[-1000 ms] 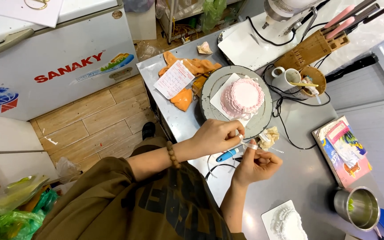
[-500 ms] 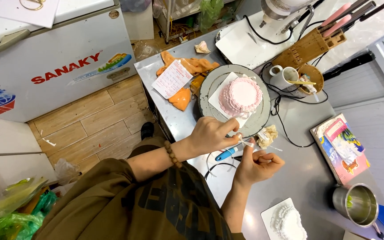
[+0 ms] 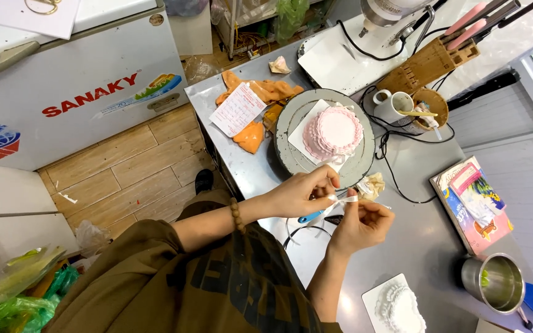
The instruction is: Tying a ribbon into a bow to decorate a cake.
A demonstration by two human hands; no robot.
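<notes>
A: Quick pass. Left hand (image 3: pixel 300 194) and right hand (image 3: pixel 362 223) are both pinched shut on a thin white ribbon strip (image 3: pixel 340 201), held in the air just over the grey steel desk (image 3: pixel 414 246).

B: Which part does each grip take?

A: Left grip closes on one end with thumb and forefinger, right grip on the other end, close together. The ribbon spans the short gap between them, looped or knotted; too small to tell which.

B: Handling?

A: Judging by the look: very light, limp, no stiffness, probably a bit slick. Not breakable, but it creases and slips out of a loose pinch. Best held at the tips, near the ends, as it is now.

B: What's around the grips?

A: Right under them a blue-handled tool (image 3: pixel 311 216) and a black cable (image 3: pixel 303 229) lie on the desk. Just beyond the left grip sits a grey round turntable (image 3: pixel 291 161) carrying a small pink round frosted cake (image 3: pixel 333 132) on a white square board (image 3: pixel 306 126). Beside the right grip, toward the cake, a crumpled beige scrap (image 3: pixel 374 184).

B: Anything near the body?

A: A white frosted heart-shaped cake on a white board (image 3: pixel 398 307) below the right wrist, well apart from the ribbon. A steel cup (image 3: pixel 496 282) further out to that side.
</notes>
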